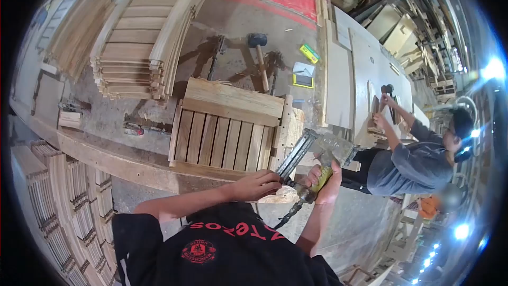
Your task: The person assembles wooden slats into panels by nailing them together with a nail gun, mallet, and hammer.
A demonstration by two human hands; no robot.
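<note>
My right hand [327, 180] is wrapped around the handle of a nail gun [296, 153], held tilted in front of my chest. An air hose [289, 215] hangs from its lower end. At the rear end of the gun's long magazine, my left hand [257, 185] has its fingers curled and pressed together; any small thing between them is hidden. Just beyond the gun, a slatted wooden panel [225, 135] lies on the workbench [211, 176], with a wide board [233, 98] along its far edge.
A mallet [259, 58], a yellow-green box [308, 53] and a yellow-edged pack [303, 80] lie on the bench. Stacked slatted frames [135, 42] stand at the far left, more wooden pieces [58, 201] at the near left. A co-worker [413, 159] handles wood at the right.
</note>
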